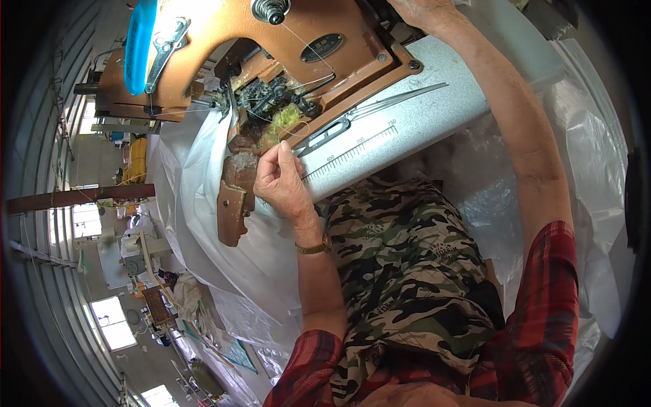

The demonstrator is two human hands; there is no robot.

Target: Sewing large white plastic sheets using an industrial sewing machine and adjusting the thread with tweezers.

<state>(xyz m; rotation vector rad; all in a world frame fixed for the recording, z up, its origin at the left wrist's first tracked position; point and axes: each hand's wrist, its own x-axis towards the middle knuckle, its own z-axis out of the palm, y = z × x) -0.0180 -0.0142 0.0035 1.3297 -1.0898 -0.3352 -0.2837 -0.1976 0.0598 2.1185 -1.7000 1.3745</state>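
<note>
**Your left hand at the exposed workings of a copper-brown sewing machine, your right hand at the top edge of view**

The sewing machine (224,20) fills the upper left and middle, in front of you. A blue part (140,47) and a metal lever (166,54) sit at its left end. Below its arch, dark mechanical parts (268,95) are exposed, with a clump of yellow-green fluff (288,118) beside them.

Your left hand (281,180) is raised just below that fluff, its thumb and fingertips pressed together. A fine, pale thread (308,48) runs down the machine's front, and a thin loop curves near those fingertips; whether they pinch it, you cannot tell from this view. A watch (313,245) circles your left wrist.

Your right arm reaches up across the right side. Your right hand (420,9) is cut off by the top edge, so the state of its fingers cannot be told.

Between your arms lies a silvery machine bed (447,108) marked with a ruler scale (356,150). A slim dark tool (348,123) with a looped handle and long, thin ends rests on it.

Camouflage-patterned cloth (407,264) covers your lap, and pale plastic sheeting (261,271) spreads around it.
</note>
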